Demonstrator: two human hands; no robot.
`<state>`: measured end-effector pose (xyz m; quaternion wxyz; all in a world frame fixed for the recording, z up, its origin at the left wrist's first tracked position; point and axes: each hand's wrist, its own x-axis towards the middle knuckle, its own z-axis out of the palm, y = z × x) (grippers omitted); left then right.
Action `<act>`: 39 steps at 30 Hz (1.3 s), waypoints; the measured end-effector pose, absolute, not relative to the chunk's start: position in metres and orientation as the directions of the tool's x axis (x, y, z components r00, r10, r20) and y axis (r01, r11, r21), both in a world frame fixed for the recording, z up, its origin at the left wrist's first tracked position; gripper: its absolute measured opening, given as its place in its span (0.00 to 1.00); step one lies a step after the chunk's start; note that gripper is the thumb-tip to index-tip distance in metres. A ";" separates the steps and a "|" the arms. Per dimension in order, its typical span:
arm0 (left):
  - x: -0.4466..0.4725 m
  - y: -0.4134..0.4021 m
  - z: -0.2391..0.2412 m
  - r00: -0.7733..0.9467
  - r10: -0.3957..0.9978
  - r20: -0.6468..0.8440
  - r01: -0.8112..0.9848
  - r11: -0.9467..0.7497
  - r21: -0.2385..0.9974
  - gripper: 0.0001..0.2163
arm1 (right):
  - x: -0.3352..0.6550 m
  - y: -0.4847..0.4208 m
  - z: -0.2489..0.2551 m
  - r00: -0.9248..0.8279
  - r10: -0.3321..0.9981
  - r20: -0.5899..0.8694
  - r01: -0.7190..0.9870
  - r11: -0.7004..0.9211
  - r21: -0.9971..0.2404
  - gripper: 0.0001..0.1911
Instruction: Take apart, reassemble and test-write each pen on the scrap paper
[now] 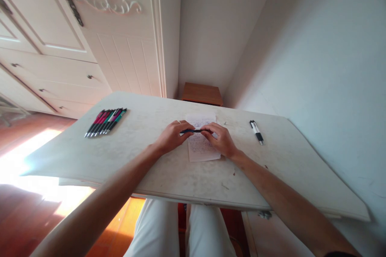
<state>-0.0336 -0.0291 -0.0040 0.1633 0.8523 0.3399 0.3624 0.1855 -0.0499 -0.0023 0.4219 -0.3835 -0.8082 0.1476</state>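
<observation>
Left hand [173, 135] and right hand [221, 138] pinching a dark pen [197, 131], handwritten paper [202, 149] lying below, other pens [105, 123] resting on the tabletop [150, 116]

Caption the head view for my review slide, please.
Left hand and right hand hold a dark pen over scribbled paper; a row of pens lies to the left.

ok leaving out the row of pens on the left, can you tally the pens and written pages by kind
Pens: 3 (the held pen and the pair of pens at the right)
Written pages showing: 1 (the page under the hands)
Total: 4
</observation>
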 end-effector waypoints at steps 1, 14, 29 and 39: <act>-0.034 -0.029 -0.004 0.504 0.696 0.512 0.458 -0.718 0.525 0.06 | 0.185 -0.050 -0.002 -0.349 0.746 0.567 0.495 0.661 -0.564 0.08; -0.029 -0.031 -0.007 0.450 0.624 0.639 0.502 -0.768 0.397 0.06 | 0.178 -0.055 0.003 -0.238 0.822 0.517 0.505 0.559 -0.658 0.11; -0.027 -0.032 -0.005 0.443 0.578 0.685 0.505 -0.793 0.342 0.05 | 0.181 -0.051 0.004 -0.203 0.894 0.400 0.490 0.446 -0.749 0.17; -0.024 -0.034 -0.001 0.420 0.566 0.709 0.428 -0.813 0.395 0.03 | 0.180 -0.055 0.007 -0.154 0.933 0.326 0.440 0.360 -0.823 0.23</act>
